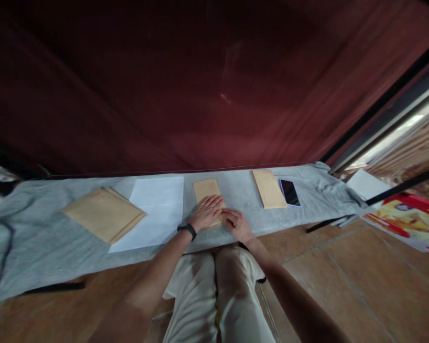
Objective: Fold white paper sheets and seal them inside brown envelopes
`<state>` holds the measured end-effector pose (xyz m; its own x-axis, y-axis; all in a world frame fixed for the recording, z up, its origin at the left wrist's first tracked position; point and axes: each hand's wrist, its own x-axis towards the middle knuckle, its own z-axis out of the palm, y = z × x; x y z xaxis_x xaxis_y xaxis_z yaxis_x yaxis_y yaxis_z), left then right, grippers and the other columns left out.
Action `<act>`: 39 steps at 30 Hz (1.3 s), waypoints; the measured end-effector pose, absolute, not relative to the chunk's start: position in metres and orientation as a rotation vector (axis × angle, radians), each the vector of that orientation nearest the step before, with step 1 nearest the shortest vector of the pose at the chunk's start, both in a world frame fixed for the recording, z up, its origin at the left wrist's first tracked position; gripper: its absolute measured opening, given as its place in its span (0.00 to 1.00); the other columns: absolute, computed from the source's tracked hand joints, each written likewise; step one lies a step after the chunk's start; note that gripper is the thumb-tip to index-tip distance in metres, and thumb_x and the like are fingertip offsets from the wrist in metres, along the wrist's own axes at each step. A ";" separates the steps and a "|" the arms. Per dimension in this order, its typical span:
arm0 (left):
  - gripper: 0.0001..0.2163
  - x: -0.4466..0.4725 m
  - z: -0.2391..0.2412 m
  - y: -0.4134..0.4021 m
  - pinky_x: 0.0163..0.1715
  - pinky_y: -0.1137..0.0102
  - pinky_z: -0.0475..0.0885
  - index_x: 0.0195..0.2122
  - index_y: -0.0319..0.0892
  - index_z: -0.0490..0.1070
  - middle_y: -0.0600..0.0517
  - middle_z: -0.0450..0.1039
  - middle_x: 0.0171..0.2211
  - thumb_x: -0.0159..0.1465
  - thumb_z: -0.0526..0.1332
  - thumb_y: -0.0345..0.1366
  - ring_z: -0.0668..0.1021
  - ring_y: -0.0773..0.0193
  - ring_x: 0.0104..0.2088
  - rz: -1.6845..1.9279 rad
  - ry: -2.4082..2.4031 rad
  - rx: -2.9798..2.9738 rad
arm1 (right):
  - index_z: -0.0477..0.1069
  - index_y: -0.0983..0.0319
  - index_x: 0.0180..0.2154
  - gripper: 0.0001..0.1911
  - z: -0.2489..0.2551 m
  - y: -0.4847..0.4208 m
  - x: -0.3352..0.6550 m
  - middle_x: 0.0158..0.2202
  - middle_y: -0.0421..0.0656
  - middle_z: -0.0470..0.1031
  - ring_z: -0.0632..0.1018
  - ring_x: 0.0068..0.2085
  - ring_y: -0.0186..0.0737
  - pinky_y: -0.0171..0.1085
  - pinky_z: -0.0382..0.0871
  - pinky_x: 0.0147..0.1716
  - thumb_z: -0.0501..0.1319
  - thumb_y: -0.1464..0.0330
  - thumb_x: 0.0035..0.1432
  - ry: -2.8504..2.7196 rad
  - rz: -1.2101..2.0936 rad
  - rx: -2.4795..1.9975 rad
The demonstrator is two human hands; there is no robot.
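Note:
A narrow brown paper envelope (206, 188) lies flat on the grey cloth straight in front of me. My left hand (209, 209), with a dark band on the wrist, rests on it palm down with the fingers stretched out. At the envelope's lower right edge, my right hand (237, 224) has its fingers bent and pressed together on the paper. Both hands touch near the fingertips, and they cover the envelope's lower part. To the right lies a neat stack of similar brown envelopes (269, 189). Larger brown paper pieces (102, 212) are piled on the left.
A white paper sheet (160, 205) lies partly under the left pile. A phone (290, 193) sits beside the right stack. The grey cloth (39, 247) covers a long narrow table before a dark red curtain (200, 95). A red and yellow box (407, 219) is at far right.

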<state>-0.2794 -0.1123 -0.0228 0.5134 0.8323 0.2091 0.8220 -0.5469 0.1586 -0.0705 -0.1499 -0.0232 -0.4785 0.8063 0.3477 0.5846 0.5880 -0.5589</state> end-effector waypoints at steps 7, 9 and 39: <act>0.29 -0.275 -0.028 -0.158 0.70 0.54 0.54 0.72 0.39 0.55 0.43 0.59 0.71 0.75 0.42 0.49 0.61 0.55 0.71 0.369 1.491 2.678 | 0.77 0.57 0.51 0.23 -0.024 -0.145 -0.071 0.56 0.44 0.79 0.77 0.59 0.39 0.46 0.70 0.61 0.58 0.80 0.58 -2.238 0.453 -1.041; 0.31 -0.276 -0.029 -0.166 0.70 0.55 0.54 0.72 0.38 0.55 0.41 0.58 0.71 0.74 0.44 0.51 0.61 0.54 0.71 0.366 1.488 2.680 | 0.77 0.58 0.51 0.23 -0.025 -0.142 -0.070 0.56 0.45 0.79 0.77 0.59 0.39 0.45 0.70 0.61 0.59 0.80 0.57 -2.263 0.450 -1.028; 0.26 -0.329 -0.008 -0.110 0.72 0.56 0.53 0.71 0.38 0.57 0.43 0.55 0.73 0.75 0.45 0.41 0.57 0.55 0.73 0.336 1.678 2.506 | 0.60 0.62 0.68 0.27 -0.008 -0.149 -0.082 0.72 0.50 0.58 0.63 0.71 0.48 0.53 0.59 0.69 0.55 0.65 0.72 -2.630 0.266 -1.081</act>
<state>-0.3291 -0.1099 -0.0083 0.3659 0.9224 0.1234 0.8989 -0.3846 0.2099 -0.0816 -0.1494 -0.0076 -0.6786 0.7094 0.1906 0.6568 0.7022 -0.2748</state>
